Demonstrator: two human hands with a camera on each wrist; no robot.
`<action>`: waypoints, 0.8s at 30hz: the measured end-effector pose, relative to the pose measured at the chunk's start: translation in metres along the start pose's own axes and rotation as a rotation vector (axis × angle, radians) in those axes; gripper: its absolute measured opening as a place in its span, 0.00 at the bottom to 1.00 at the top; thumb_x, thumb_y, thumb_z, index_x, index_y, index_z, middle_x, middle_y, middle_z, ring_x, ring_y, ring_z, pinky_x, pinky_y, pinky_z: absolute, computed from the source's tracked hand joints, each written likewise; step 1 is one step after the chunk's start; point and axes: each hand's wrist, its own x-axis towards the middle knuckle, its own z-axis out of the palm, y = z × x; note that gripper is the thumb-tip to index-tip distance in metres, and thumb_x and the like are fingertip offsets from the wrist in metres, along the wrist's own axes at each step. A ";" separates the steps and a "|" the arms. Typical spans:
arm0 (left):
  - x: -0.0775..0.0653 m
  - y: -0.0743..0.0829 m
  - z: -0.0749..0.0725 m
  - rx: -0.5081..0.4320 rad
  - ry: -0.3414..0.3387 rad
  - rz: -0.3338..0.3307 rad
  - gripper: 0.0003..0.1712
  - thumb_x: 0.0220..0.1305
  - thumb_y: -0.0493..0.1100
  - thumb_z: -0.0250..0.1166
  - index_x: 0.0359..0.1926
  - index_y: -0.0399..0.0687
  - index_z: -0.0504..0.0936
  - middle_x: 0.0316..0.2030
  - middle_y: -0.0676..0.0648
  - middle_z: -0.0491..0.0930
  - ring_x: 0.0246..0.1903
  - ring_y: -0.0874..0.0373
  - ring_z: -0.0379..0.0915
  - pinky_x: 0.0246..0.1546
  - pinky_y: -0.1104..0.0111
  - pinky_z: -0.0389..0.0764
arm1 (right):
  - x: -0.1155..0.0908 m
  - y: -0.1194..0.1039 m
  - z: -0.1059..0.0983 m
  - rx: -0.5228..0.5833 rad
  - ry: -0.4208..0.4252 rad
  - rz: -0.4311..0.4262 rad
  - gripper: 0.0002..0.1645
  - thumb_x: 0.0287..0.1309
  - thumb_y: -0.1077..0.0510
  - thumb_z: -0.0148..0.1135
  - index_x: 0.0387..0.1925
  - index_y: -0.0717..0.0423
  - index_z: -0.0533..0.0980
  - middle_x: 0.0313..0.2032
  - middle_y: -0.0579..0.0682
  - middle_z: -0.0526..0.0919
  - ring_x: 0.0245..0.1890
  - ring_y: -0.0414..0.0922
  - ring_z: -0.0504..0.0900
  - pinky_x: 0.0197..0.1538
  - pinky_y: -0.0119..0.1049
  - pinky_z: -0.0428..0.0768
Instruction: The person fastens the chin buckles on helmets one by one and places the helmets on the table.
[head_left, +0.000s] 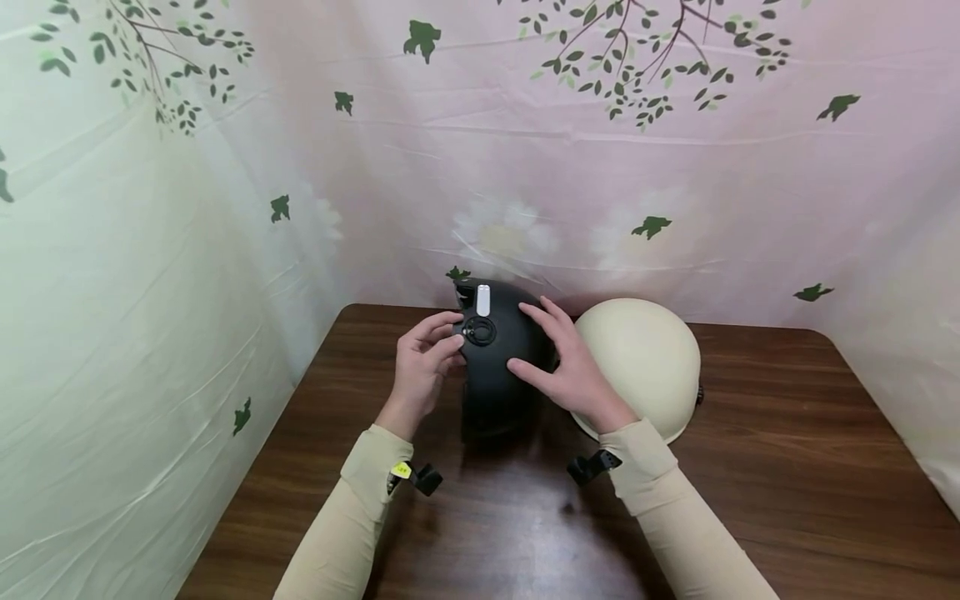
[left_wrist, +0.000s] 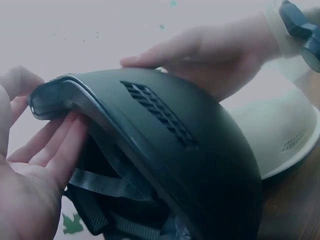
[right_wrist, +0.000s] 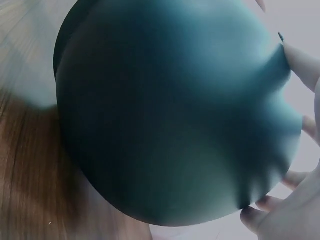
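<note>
A black helmet (head_left: 502, 383) stands tipped on its side at the back of the table, its opening facing left. My left hand (head_left: 425, 362) grips its rim beside a round black fitting (head_left: 480, 331); in the left wrist view several fingers reach under the edge. A white oval piece (head_left: 483, 300) sits on the shell just beyond that fitting. My right hand (head_left: 566, 367) holds the shell from the right, thumb and fingers spread over its curve. Inside the helmet, dark straps (left_wrist: 105, 185) show in the left wrist view, and a slotted vent (left_wrist: 160, 115) marks the shell.
Close on the right, a cream helmet (head_left: 637, 358) rests dome up, partly behind my right hand and wrist. Both stand on a dark wooden table (head_left: 787, 467). A leaf-patterned curtain (head_left: 570, 183) hangs behind the table and along its sides.
</note>
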 end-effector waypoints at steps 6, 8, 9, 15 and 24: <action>-0.001 -0.005 -0.011 -0.167 0.021 -0.015 0.15 0.71 0.30 0.62 0.52 0.49 0.87 0.46 0.45 0.85 0.36 0.57 0.88 0.39 0.67 0.89 | 0.000 0.002 0.000 0.017 0.030 -0.020 0.45 0.66 0.43 0.72 0.79 0.30 0.63 0.83 0.46 0.49 0.82 0.51 0.51 0.76 0.65 0.58; -0.002 -0.007 -0.014 -0.186 0.005 -0.011 0.15 0.72 0.31 0.62 0.53 0.49 0.86 0.46 0.45 0.84 0.36 0.57 0.87 0.39 0.68 0.88 | 0.000 0.003 0.000 0.019 0.032 -0.029 0.45 0.66 0.44 0.71 0.79 0.31 0.63 0.83 0.47 0.50 0.82 0.52 0.51 0.76 0.65 0.58; -0.002 -0.007 -0.016 -0.197 0.001 -0.008 0.15 0.72 0.32 0.63 0.54 0.49 0.86 0.46 0.46 0.84 0.34 0.58 0.86 0.37 0.69 0.88 | 0.000 0.003 0.000 0.019 0.029 -0.033 0.45 0.66 0.45 0.71 0.80 0.32 0.62 0.83 0.47 0.50 0.82 0.52 0.51 0.76 0.65 0.58; -0.004 -0.010 -0.024 -0.310 0.001 -0.016 0.14 0.75 0.34 0.61 0.56 0.51 0.84 0.47 0.48 0.81 0.30 0.61 0.83 0.30 0.73 0.81 | -0.002 0.006 0.001 0.042 0.004 -0.018 0.47 0.68 0.47 0.70 0.82 0.33 0.59 0.83 0.47 0.51 0.83 0.50 0.49 0.76 0.64 0.59; -0.005 -0.012 -0.036 -0.299 0.008 -0.080 0.17 0.80 0.34 0.52 0.64 0.43 0.75 0.54 0.45 0.77 0.38 0.57 0.85 0.38 0.69 0.85 | -0.003 0.009 -0.001 0.028 0.005 -0.009 0.48 0.67 0.44 0.70 0.82 0.29 0.58 0.83 0.47 0.50 0.83 0.50 0.50 0.76 0.65 0.60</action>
